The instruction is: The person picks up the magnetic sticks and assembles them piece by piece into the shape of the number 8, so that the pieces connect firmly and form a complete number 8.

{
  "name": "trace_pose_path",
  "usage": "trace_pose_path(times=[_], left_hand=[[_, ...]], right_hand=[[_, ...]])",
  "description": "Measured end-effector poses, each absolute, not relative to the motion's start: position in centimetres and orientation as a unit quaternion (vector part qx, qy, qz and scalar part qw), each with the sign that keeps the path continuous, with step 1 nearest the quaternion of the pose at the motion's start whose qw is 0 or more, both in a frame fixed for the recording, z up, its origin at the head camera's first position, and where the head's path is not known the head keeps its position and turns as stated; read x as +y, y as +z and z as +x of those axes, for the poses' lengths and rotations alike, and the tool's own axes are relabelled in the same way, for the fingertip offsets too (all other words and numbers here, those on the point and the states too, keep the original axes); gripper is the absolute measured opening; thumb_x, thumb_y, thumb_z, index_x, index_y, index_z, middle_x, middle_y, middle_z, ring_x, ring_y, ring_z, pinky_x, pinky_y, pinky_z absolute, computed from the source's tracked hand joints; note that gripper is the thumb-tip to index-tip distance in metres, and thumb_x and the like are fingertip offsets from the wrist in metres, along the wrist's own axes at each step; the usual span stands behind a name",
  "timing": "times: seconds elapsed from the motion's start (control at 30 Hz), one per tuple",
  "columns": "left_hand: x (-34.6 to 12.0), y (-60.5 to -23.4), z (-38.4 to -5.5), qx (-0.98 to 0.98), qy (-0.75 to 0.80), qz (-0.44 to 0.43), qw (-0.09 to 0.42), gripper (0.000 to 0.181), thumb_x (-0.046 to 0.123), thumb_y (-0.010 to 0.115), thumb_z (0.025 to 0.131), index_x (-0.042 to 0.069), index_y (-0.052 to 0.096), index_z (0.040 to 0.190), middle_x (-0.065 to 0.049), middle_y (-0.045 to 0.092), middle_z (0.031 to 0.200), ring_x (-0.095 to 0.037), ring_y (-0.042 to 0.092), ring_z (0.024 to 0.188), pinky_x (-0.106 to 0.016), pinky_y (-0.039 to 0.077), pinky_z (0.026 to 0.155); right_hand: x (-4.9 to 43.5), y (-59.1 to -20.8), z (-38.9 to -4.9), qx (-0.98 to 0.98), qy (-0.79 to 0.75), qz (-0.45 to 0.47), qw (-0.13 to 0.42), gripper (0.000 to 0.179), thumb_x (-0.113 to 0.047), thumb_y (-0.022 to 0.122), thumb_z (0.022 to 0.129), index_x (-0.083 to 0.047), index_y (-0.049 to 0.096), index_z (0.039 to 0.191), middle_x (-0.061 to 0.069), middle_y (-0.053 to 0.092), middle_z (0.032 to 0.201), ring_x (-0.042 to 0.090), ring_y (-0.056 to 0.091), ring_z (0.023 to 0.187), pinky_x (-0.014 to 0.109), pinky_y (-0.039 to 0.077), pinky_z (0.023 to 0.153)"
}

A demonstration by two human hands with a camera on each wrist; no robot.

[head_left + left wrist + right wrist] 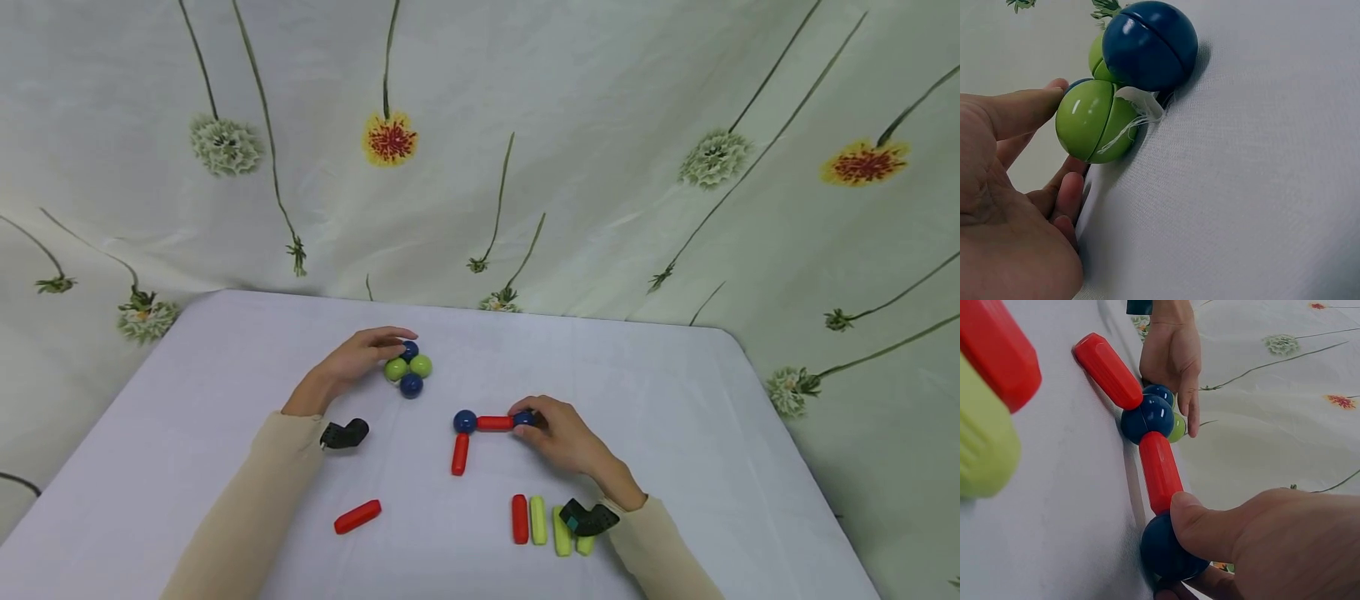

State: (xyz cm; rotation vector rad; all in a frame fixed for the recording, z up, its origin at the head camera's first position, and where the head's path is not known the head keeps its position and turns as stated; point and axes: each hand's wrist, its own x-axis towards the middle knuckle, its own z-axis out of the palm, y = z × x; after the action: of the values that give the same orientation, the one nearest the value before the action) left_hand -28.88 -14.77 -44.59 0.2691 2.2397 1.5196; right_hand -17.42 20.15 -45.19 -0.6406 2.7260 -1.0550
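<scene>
My right hand pinches a dark blue ball between thumb and fingers. A red rod joins that ball to a second blue ball, from which another red rod extends toward me, making a corner. Farther back on the left, my left hand reaches around the far blue ball of a cluster, thumb at its side and fingers extended past it. Two green balls and a nearer blue ball sit against it; the green one mostly hides the far blue ball in the left wrist view.
One loose red rod lies front left on the white-covered table. Near my right forearm are another red rod and several yellow-green rods, partly covered by the wrist camera. A flowered cloth hangs behind.
</scene>
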Motion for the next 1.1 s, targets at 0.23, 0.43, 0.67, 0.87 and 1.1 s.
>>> trace_pose_path(times=[0.23, 0.43, 0.67, 0.87, 1.1], left_hand=[[-14.3, -44.7, -28.7, 0.813, 0.537, 0.095, 0.202, 0.041, 0.016, 0.053, 0.104, 0.007, 0.053, 0.143, -0.020, 0.047, 0.148, -0.033, 0.043, 0.132, -0.053, 0.025, 0.117], [-14.2, -44.8, -28.7, 0.824, 0.527, 0.086, 0.192, 0.039, 0.018, 0.051, 0.105, 0.008, 0.054, 0.142, -0.019, 0.049, 0.145, -0.030, 0.045, 0.125, -0.049, 0.030, 0.112], [-14.2, -45.1, -28.8, 0.826, 0.526, 0.077, 0.186, 0.038, 0.017, 0.050, 0.105, 0.008, 0.054, 0.142, -0.019, 0.047, 0.149, -0.033, 0.043, 0.133, -0.052, 0.026, 0.117], [-14.2, -45.0, -28.7, 0.833, 0.535, 0.035, 0.134, 0.040, 0.023, 0.048, 0.107, 0.012, 0.052, 0.145, -0.020, 0.047, 0.145, -0.033, 0.045, 0.129, -0.049, 0.033, 0.110], [-13.9, -43.5, -26.9, 0.814, 0.579, 0.007, 0.050, 0.042, 0.031, 0.048, 0.107, 0.014, 0.051, 0.145, -0.017, 0.050, 0.136, -0.031, 0.047, 0.121, -0.041, 0.039, 0.098]], right_hand=[[20.2, -45.3, -17.4, 0.911, -0.346, -0.215, 0.069, 0.020, -0.014, 0.066, 0.097, -0.012, 0.067, 0.117, 0.004, 0.068, 0.113, 0.015, 0.057, 0.095, 0.032, 0.049, 0.086], [20.2, -45.2, -17.4, 0.909, -0.350, -0.214, 0.070, 0.020, -0.014, 0.066, 0.097, -0.012, 0.067, 0.117, 0.004, 0.068, 0.114, 0.016, 0.057, 0.097, 0.034, 0.050, 0.087], [20.2, -45.2, -17.4, 0.909, -0.350, -0.214, 0.072, 0.020, -0.014, 0.066, 0.097, -0.011, 0.067, 0.117, 0.004, 0.068, 0.114, 0.016, 0.056, 0.096, 0.033, 0.050, 0.087], [20.3, -45.3, -17.5, 0.908, -0.352, -0.216, 0.070, 0.021, -0.014, 0.065, 0.097, -0.011, 0.066, 0.118, 0.005, 0.067, 0.113, 0.015, 0.055, 0.095, 0.032, 0.049, 0.085], [20.3, -45.5, -17.5, 0.907, -0.353, -0.217, 0.072, 0.021, -0.014, 0.065, 0.097, -0.011, 0.066, 0.118, 0.004, 0.067, 0.110, 0.015, 0.056, 0.094, 0.031, 0.048, 0.085]])
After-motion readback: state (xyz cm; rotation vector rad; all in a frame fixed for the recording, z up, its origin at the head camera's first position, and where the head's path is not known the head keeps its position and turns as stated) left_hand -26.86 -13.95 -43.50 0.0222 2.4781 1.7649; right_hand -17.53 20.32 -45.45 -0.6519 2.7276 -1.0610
